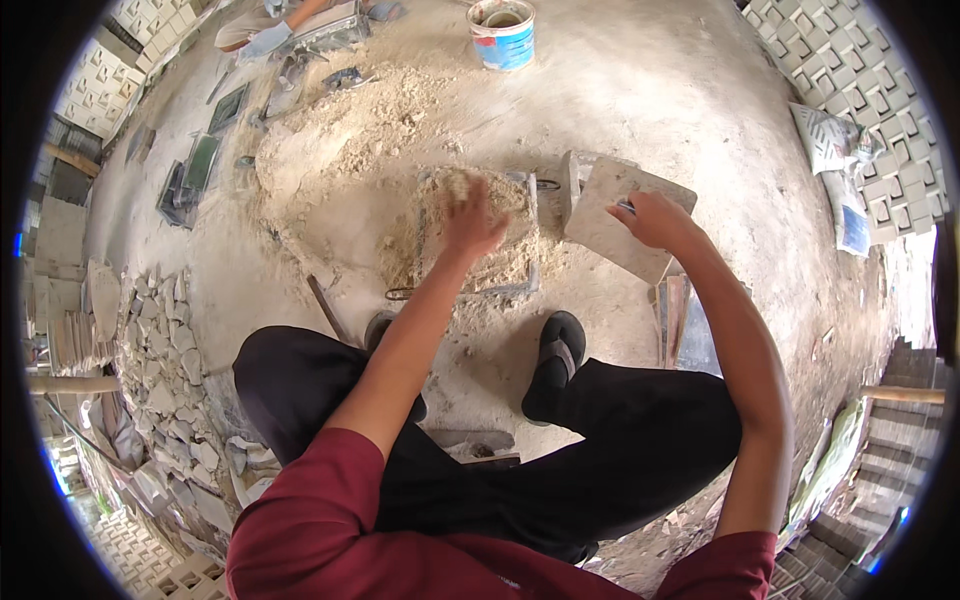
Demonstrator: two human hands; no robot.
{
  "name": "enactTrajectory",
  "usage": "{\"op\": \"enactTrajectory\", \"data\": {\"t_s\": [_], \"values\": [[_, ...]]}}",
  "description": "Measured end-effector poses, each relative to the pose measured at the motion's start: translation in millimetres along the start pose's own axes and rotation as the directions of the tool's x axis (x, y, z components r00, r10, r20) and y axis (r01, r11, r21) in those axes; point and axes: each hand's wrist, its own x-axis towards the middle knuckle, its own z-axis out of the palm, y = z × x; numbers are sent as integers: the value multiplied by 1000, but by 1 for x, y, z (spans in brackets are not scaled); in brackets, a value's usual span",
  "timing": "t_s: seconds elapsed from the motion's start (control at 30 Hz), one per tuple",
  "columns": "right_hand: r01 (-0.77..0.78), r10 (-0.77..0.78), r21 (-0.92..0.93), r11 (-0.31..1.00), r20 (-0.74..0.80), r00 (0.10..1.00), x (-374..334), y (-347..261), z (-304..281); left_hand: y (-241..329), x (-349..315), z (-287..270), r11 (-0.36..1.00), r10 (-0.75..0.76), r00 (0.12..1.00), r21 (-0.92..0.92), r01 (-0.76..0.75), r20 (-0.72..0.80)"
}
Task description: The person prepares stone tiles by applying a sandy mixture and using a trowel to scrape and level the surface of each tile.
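"One rectangular frame (533,235) of pale powder (512,258), on the floor (640,110) before the feet (560,352). Hands?"

"Left hand (472,222) splayed over it, blurred, apparently empty; I'd spread evenly into corners. Right hand (655,220) grips a square plate (618,240) by its handle (626,207)."

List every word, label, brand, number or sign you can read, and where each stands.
Round white-and-blue plastic bucket: printing too small to read.
White plastic sack with dark markings: too blurred to read.
Maroon fabric shirt: small pale mark, unreadable.
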Motion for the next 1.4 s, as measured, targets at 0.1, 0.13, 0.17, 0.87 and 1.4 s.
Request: {"op": "enactTrajectory", "data": {"t_s": [0.1, 0.13, 0.17, 0.87, 1.4], "values": [[-42, 42, -5, 999, 3, 999, 6, 12, 5, 35, -11, 5, 948, 317, 945, 19, -319, 76], [-42, 42, -12, 999, -3, 999, 9, 14, 8, 35, -15, 14, 929, 362, 928, 53, -367, 88], [-34, 34, -12, 999, 0, 999, 12, 17, 8, 32, -17, 22, 905, 408, 907, 86, -416, 103], [243, -139, 416, 876, -263, 955, 22, -187, -36, -153, -115, -82, 983, -10, 981, -180, -26, -196], [585, -560, 227, 778, -172, 811, 100, -411, 128, -318, -177, -47, 408, -901, 418, -543, 734, -112]]}}
